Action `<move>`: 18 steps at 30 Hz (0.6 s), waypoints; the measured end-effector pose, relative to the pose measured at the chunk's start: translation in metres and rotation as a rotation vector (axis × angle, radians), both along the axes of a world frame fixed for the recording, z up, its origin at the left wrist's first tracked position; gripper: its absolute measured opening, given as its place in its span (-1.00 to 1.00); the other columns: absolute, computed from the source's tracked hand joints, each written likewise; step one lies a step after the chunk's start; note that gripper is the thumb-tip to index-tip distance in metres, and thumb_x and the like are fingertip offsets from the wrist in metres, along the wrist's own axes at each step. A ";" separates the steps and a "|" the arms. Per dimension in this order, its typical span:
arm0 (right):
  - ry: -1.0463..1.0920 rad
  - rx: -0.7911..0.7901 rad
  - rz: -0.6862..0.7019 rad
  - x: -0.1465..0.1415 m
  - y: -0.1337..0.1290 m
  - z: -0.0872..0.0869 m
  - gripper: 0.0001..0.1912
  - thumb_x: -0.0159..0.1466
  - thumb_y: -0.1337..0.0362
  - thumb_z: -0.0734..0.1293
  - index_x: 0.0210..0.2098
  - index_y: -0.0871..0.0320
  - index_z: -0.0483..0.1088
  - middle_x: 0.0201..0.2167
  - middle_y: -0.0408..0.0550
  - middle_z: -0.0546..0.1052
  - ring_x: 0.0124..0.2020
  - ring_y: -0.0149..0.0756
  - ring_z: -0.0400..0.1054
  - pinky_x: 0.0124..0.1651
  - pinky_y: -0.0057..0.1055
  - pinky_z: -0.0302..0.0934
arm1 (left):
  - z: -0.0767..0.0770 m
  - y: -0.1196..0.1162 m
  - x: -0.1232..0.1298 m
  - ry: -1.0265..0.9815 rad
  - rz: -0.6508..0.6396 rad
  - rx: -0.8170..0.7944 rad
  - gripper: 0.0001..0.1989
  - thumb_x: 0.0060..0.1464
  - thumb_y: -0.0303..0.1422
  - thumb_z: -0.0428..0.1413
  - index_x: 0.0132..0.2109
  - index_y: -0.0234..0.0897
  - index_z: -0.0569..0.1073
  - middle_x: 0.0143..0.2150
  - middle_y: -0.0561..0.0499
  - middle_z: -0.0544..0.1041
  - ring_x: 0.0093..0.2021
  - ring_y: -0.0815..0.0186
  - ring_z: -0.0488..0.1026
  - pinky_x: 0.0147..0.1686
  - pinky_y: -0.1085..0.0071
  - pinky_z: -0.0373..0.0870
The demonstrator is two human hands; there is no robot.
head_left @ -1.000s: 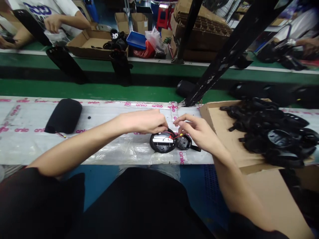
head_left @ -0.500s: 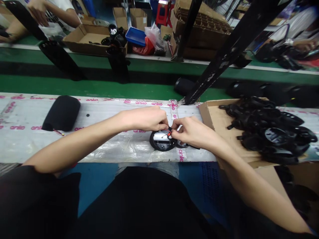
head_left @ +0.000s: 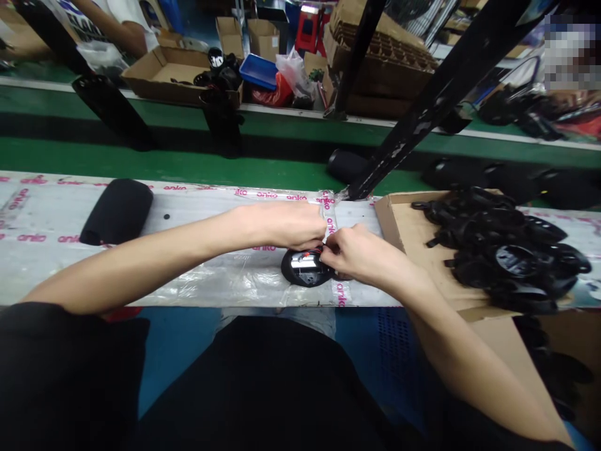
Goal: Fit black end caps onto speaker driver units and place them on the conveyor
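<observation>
A round black part [head_left: 307, 275] with a silvery inside and thin red and black wires lies on the wrapped bench top [head_left: 211, 282]. Over its upper edge is my left hand [head_left: 298, 227], its fingers closed; whatever they pinch is too small to make out. My right hand [head_left: 350, 250] is closed at the part's right edge, with its fingertips against the wires, nearly touching my left fingers. A second small part is mostly hidden under my right hand.
A carton [head_left: 394, 219] piled with black parts [head_left: 516, 260] stands at the right. A black cylinder [head_left: 117, 212] lies at the left. A slanted black post [head_left: 413, 119] rises behind my right hand. Beyond the green belt [head_left: 178, 166], people sit at another bench.
My left hand has shifted slightly right, and its fingers now reach past the part's upper right edge. My right hand has hardly moved. The red wire end sits further left in the part.
</observation>
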State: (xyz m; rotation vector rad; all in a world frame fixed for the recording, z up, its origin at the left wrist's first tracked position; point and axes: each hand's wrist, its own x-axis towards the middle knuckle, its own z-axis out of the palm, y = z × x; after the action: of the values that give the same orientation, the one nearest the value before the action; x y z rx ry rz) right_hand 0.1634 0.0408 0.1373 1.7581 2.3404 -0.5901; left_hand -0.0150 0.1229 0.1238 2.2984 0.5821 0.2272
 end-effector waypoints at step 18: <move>0.135 -0.070 0.148 -0.005 0.013 0.000 -0.62 0.35 0.40 0.27 -0.61 0.14 0.34 -0.74 -0.23 0.18 -0.64 -0.44 0.00 -0.47 -0.32 -0.16 | 0.005 -0.028 -0.072 0.046 -0.303 0.378 -0.63 0.52 -0.37 -0.08 0.00 -0.06 0.65 0.01 -0.11 0.68 0.06 0.12 0.55 -0.04 0.26 0.44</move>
State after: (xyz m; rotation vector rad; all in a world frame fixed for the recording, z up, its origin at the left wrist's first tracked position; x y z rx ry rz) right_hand 0.1585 0.0538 0.1375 1.5439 2.4786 -0.7791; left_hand -0.0870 0.0946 0.1287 2.7257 0.2170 0.1456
